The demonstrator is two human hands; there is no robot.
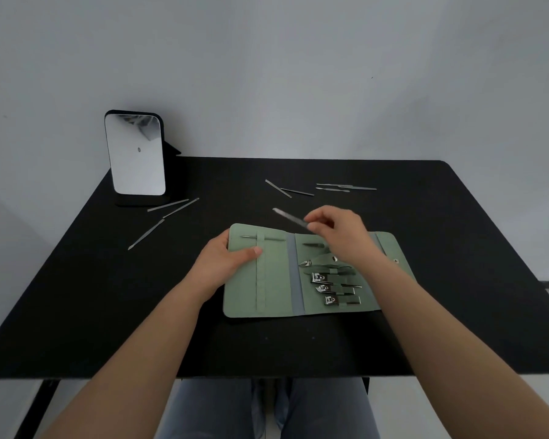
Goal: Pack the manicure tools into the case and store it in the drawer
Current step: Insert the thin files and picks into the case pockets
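Blue-jeaned knees (267, 407) show nearest the camera, under the near edge of the black surface (76, 296). Both bare forearms reach forward over it to the green case (276, 280), which lies unfolded and flat near the middle of the surface.

On the case's left edge rests the left hand (225, 258), fingers relaxed and fairly straight, thumb lying across the left panel beside its vertical elastic strip. It grips nothing. One thin tool (260, 237) is tucked under that strip near the top.

Raised over the upper middle of the case, the right hand (336, 232) pinches a slim metal tool (290, 217) between thumb and fingertips. This blurred tool points up and left, its free end past the case's far edge.

Several nail clippers (333, 288) sit in loops on the right panel, below the right hand.

More loose thin tools lie on the surface: three (168, 213) to the far left of the case, near a standing mirror (135, 153), and others (330, 188) beyond the case, near the far edge.
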